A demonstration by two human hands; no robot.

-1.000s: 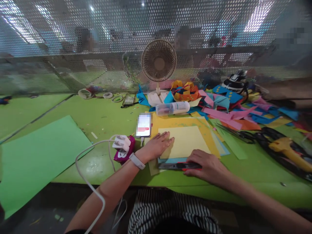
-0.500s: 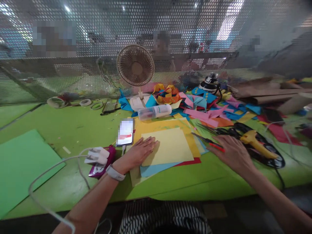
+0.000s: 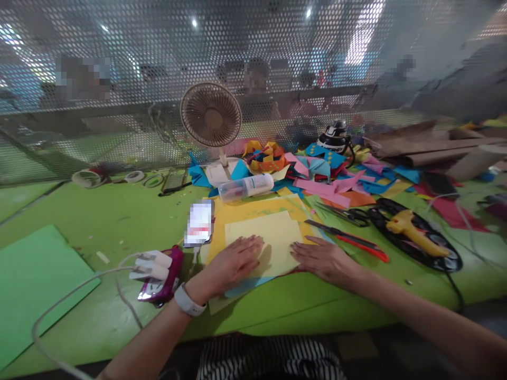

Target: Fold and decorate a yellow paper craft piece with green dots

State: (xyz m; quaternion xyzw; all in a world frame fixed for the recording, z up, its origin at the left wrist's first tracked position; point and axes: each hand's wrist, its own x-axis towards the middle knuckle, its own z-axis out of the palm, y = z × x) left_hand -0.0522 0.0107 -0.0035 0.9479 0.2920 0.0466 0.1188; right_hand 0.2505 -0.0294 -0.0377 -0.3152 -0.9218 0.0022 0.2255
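My left hand (image 3: 240,257) lies flat on the pale yellow paper sheet (image 3: 263,228), fingers stretched out and pointing to the right. From the other side my right hand (image 3: 327,261) rests with spread fingertips on the sheet's right edge. Neither hand holds anything. Under the sheet are a larger orange-yellow sheet (image 3: 227,207) and a light blue one (image 3: 250,286). Just beyond my right hand, a red and black utility knife (image 3: 358,244) lies on the green table.
Scissors (image 3: 358,216) and a yellow glue gun (image 3: 415,232) on a black tray lie at the right. A phone (image 3: 199,222) and purple power strip (image 3: 162,282) with a cable sit at the left. Behind are a bottle (image 3: 247,187), fan (image 3: 212,116) and paper scraps (image 3: 328,184).
My right hand has moved left from the utility knife onto the pale yellow sheet. The knife now lies uncovered on the table. My left hand stays on the sheet.
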